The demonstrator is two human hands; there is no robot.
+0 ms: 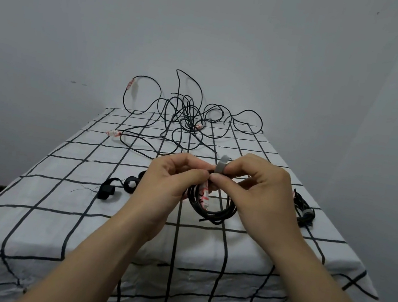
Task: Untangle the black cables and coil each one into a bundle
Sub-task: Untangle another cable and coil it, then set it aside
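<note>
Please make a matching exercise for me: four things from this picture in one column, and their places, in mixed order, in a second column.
Things
1. tangled cables
2. coiled cable
3. tied bundle
4. black straps

Places
a. on the cloth, outside the left hand
b. far end of the table
c. gripped by both hands
d. on the cloth, outside the right hand

Pairs: 1-b, 2-c, 3-d, 4-a

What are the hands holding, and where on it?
The coiled black cable, at the top of its loop: the left hand pinches the coil there, the right hand pinches the grey strap around it.
</note>
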